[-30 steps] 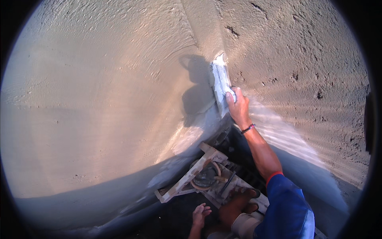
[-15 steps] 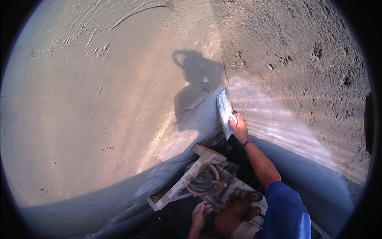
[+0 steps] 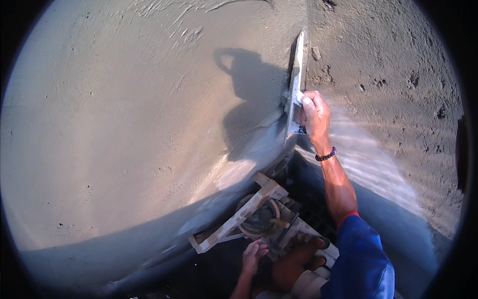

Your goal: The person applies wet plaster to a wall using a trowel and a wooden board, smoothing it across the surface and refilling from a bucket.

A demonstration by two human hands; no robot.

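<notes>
The smooth plastered wall (image 3: 124,149) fills the left and middle, its wet skin even except for ripples near its top edge. Low in the frame the left hand (image 3: 251,255) hangs with fingers loosely spread, holding nothing, just above a pale wooden frame (image 3: 239,219) on the floor. Within that frame sits what looks like a round bucket or pan (image 3: 259,219) with a coil of hose or rope at it; its contents are too dark to tell.

The plastering trowel (image 3: 297,84) stands nearly upright, its blade edge-on against the inner corner where the smooth wall meets the rough wall (image 3: 388,74). The right hand (image 3: 314,115) is wrapped around the trowel's handle, a bead bracelet (image 3: 326,156) at the wrist.

Risks, as I judge them: with the blade tilted this steeply, its edge could dig into the soft coat and score a line down the corner. Uneven pressure might drag fresh plaster off and leave a ridge. Plaster could also drop onto the frame and the left hand below. The rough wall's pits may catch the blade.
</notes>
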